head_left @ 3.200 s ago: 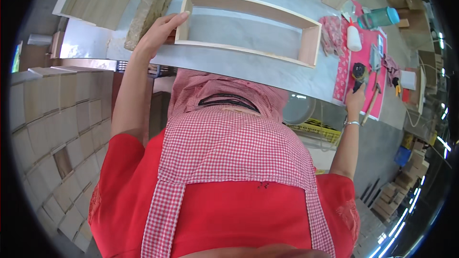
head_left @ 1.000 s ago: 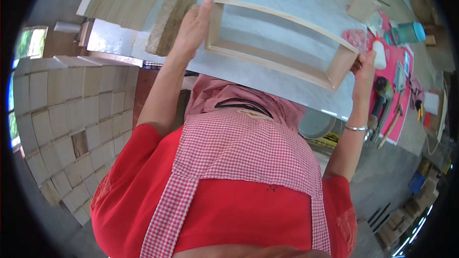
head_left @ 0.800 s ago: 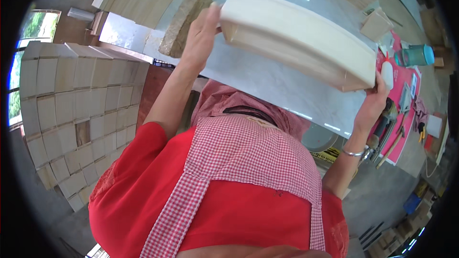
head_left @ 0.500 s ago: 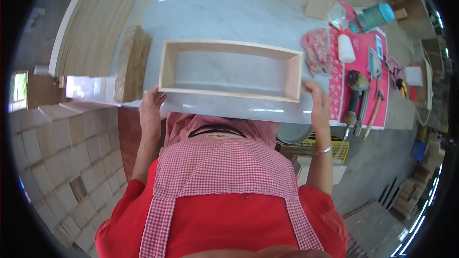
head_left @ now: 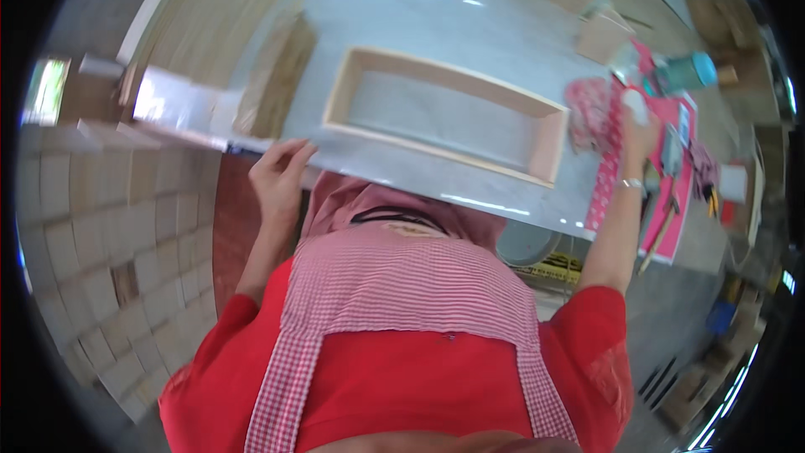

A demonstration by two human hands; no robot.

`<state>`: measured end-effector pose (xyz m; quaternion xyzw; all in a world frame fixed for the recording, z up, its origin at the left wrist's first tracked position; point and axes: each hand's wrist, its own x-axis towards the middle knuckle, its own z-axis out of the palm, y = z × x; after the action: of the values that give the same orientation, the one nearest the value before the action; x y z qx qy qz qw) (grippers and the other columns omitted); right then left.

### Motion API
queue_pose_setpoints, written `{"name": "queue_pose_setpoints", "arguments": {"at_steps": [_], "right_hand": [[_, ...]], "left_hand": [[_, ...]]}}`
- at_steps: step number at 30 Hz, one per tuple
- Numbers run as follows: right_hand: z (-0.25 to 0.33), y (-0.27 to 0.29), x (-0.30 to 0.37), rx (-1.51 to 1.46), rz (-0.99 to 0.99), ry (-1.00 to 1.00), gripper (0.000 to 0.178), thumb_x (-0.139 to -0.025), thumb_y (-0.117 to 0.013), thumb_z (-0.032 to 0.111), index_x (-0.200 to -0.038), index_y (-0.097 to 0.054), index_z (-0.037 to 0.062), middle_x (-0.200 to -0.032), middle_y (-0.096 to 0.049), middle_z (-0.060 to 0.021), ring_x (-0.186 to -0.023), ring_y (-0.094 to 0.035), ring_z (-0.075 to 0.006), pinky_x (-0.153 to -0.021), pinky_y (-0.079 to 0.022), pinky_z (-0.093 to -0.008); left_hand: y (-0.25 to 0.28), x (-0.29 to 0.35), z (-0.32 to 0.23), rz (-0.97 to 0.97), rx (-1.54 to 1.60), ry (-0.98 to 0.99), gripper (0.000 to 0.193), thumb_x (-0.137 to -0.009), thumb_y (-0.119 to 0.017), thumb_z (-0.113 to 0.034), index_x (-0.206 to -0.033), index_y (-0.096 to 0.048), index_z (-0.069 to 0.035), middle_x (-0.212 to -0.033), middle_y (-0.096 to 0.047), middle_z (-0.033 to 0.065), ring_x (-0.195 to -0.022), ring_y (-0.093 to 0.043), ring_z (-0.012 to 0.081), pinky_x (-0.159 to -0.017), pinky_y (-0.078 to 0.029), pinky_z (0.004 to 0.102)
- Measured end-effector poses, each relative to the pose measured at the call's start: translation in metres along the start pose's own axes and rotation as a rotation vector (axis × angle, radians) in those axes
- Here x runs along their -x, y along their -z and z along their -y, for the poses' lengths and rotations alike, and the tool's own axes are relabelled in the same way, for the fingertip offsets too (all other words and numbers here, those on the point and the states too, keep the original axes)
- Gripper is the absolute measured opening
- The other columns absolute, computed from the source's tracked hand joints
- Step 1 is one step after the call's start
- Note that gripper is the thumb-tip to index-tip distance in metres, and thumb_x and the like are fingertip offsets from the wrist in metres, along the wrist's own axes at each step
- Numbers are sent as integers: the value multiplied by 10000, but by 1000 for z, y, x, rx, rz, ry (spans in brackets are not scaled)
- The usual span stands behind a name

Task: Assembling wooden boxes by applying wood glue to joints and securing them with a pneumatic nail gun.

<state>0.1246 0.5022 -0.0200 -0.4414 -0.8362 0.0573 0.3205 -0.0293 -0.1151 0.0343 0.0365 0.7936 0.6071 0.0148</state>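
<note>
A rectangular frame of pale wood [head_left: 453, 149], like a shallow box with no bottom, lies tilted slightly to the right on the grey-white tabletop [head_left: 402, 25]. My left hand [head_left: 281, 176] is at the table's front edge, left of the frame and apart from it. Its fingers are loosely bent, with nothing seen in them. My right hand [head_left: 641, 141] reaches over the pink sheet [head_left: 605, 189] and closes round a white squeeze bottle [head_left: 635, 104]. The hand covers the bottle's lower part, and motion blurs it.
A thick wooden block [head_left: 281, 80] and stacked boards [head_left: 201, 25] stand on the left. Right of the frame lie a crumpled pink cloth [head_left: 590, 113], a teal bottle [head_left: 686, 73] and a hammer [head_left: 660, 235]. Below the table edge sits a grey basin [head_left: 527, 243].
Both hands have left the frame's ends. My right hand has moved right and forward to the white bottle. The view has turned, so the frame and table appear tilted and shifted right.
</note>
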Motion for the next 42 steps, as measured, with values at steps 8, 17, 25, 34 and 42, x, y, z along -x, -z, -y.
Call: {"name": "queue_pose_setpoints", "arguments": {"at_steps": [8, 17, 25, 34, 42], "right_hand": [[164, 124, 29, -904, -295, -35, 487, -869, -740, 281, -1184, -555, -41, -985, -645, -117, -759, -620, -164, -566, -498, -264], [270, 118, 140, -1129, 425, 123, 480, -829, -736, 197, -1213, -540, -14, -1114, -581, -121, -874, -611, -179, -654, -533, -267], [334, 104, 197, -1099, 626, 253, 492, -819, -755, 201, -1208, -512, 21, -1073, -555, -79, -941, -572, -161, -790, -498, -285], [345, 97, 204, -1071, 661, 283, 515, -807, -778, 210, -1205, -508, 25, -1084, -553, -82, -966, -568, -166, -834, -481, -296], [348, 92, 198, -990, 587, 402, 489, -853, -748, 201, -1232, -493, 26, -1118, -570, -101, -1004, -582, -175, -869, -489, -299]], "left_hand": [[16, 21, 41, 52, 250, 131, 142, -857, -694, -12, -990, -720, 30, -890, -692, 69, -790, -630, 99, -721, -505, 234], [43, 39, 87, -49, 92, 193, 203, -908, -639, -34, -1096, -703, 10, -962, -675, 44, -791, -635, 108, -735, -498, 228], [54, 49, 129, -231, 168, 332, 178, -934, -597, -49, -1061, -711, 4, -792, -602, 16, -666, -553, 86, -653, -482, 239], [65, 54, 176, -155, 123, 424, 228, -963, -551, -78, -1126, -686, 4, -847, -657, 23, -635, -525, 60, -604, -434, 217], [70, 58, 190, -232, 97, 514, 251, -977, -539, -112, -1165, -661, 0, -907, -659, 42, -582, -496, 53, -545, -420, 221]]}}
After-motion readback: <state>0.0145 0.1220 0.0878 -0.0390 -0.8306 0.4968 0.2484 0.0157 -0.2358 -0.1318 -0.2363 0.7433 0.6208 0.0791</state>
